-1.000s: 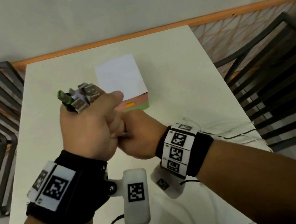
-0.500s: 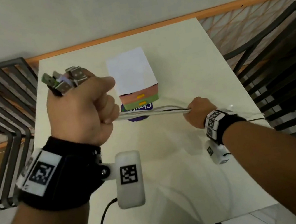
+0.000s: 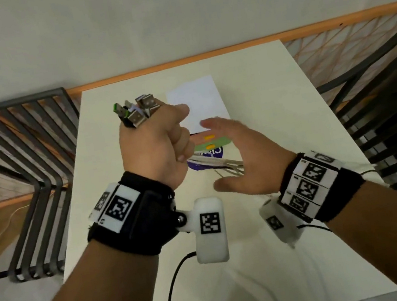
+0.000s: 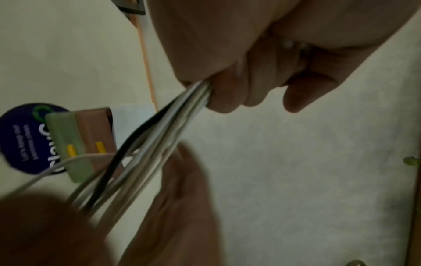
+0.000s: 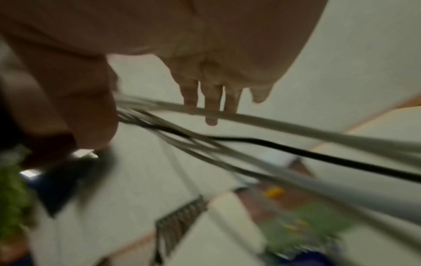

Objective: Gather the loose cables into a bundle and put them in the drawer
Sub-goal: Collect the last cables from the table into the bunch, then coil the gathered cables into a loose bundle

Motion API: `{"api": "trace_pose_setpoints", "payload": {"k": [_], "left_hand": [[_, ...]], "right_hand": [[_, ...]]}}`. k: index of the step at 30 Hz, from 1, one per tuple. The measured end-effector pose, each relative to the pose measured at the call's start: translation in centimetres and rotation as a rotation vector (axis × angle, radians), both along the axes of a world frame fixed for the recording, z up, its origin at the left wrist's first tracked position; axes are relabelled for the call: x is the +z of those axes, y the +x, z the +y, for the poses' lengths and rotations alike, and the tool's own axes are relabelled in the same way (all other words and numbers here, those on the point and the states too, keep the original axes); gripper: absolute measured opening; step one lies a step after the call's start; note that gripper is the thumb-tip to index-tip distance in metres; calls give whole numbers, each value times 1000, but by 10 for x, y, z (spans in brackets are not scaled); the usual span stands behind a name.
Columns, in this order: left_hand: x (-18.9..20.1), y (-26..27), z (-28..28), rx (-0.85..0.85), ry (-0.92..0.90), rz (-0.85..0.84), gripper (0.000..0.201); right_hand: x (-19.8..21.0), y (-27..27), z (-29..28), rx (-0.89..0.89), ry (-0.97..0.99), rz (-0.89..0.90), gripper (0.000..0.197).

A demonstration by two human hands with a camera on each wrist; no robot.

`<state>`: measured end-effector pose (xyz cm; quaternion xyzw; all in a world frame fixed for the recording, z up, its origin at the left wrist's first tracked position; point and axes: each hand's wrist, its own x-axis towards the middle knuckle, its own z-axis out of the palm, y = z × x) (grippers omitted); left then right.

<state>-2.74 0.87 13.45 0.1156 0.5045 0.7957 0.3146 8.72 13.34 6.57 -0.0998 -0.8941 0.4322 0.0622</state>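
**Left fist gripping cables above the surface**

The left hand (image 3: 157,146) is clenching the cables (image 4: 159,144) (USB plugs sticking out above its knuckles), holding them over the surface (image 3: 275,101). The right hand (image 3: 243,159) is spreading its fingers, holding nothing, beside the strands. The drawer unit (image 3: 197,103) is sitting just behind.

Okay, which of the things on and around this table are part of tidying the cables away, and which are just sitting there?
Part of the job:
- cables, gripped by the left hand
- USB plugs sticking out above that fist
- small drawer unit
- right hand, open beside the cables

Just lying about:
- blue round sticker under the drawer unit
- metal chairs
- table
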Motion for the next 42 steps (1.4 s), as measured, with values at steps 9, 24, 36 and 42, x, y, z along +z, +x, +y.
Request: {"api": "trace_pose_setpoints", "payload": {"k": [9,24,36,42], "left_hand": [[-23,-6,6,84,-27,-208,30],[-55,-21,-15,191,-599,650,23],[-90,28,17,-654,-733,937,25],[-82,30,6,-666,-542,497,31]], "right_hand": [[11,-7,-38,41,4,0,43],[25,4,-3,146,264,-321,37],[35,14,17,250,169,-475,16],[60,31,47,111,95,-241,12]]}}
